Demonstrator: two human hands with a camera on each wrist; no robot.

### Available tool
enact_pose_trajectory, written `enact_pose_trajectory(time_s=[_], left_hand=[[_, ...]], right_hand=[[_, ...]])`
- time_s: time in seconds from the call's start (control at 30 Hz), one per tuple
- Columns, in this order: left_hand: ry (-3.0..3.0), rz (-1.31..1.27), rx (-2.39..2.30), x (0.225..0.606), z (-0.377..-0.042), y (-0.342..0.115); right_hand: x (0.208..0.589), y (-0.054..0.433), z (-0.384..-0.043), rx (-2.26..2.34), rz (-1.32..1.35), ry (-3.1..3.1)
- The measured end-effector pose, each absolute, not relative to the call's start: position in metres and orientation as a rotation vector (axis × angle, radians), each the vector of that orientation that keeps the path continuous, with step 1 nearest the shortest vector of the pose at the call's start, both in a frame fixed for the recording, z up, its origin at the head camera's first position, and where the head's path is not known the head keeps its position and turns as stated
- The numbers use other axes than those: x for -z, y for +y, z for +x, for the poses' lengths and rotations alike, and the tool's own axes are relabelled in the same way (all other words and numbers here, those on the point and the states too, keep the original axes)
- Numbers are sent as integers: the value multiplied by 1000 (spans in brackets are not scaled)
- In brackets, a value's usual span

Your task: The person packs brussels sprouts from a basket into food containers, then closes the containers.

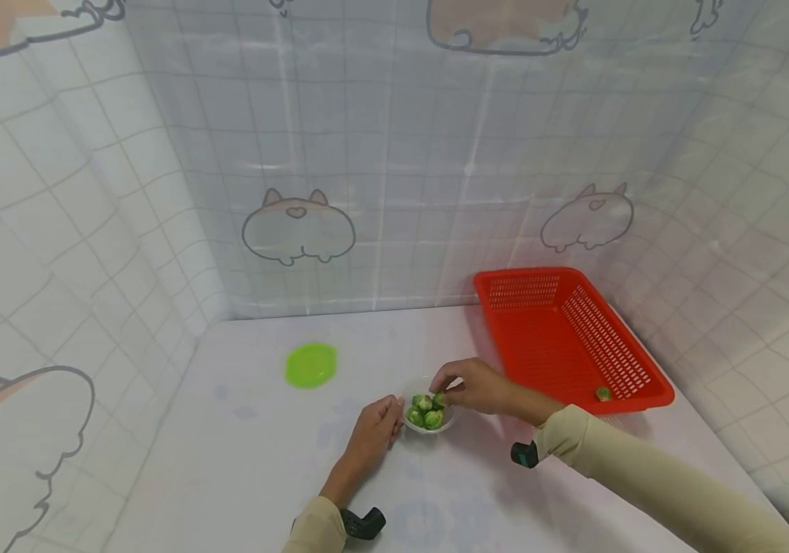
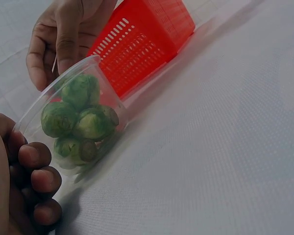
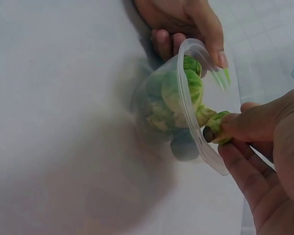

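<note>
A clear round plastic tub [image 3: 181,98] stands on the table with several Brussels sprouts [image 2: 78,120] inside. My left hand [image 1: 375,425] grips the tub at its left side, the thumb over the rim and the fingers curled against the outer wall. At the tub's opposite side, my right hand [image 1: 480,386] pinches one Brussels sprout [image 3: 217,128] between thumb and fingers. That sprout is at the rim, close to the others; its cut brown stem end shows in the right wrist view.
A red slotted basket [image 1: 539,338] sits at the right, with a single Brussels sprout [image 1: 603,394] in its near right corner. To the back left lies a flat, round green lid [image 1: 311,365]. Patterned curtains [image 1: 394,153] enclose the white table [image 1: 242,461] at the back and sides.
</note>
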State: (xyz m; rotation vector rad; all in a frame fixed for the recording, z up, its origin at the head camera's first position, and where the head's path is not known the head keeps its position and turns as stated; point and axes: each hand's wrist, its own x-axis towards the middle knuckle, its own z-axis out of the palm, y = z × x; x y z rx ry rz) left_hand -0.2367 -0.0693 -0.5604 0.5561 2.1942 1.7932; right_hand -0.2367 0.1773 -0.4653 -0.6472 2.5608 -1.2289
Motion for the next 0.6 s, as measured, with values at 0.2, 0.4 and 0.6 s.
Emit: enact_pose_trajectory(time_s=[0.2,0.4,0.6], left_hand=[[2184,552,-1813,564,-237,-69],[2191,560,-1806,564,-237,-69],[2182,564,-1813,563,-235,-69]], right_hand=[[462,174,-234,1155,-680,2592],[463,175,-233,1172,-698,2591],[466,180,-233,1273,-657,2543]])
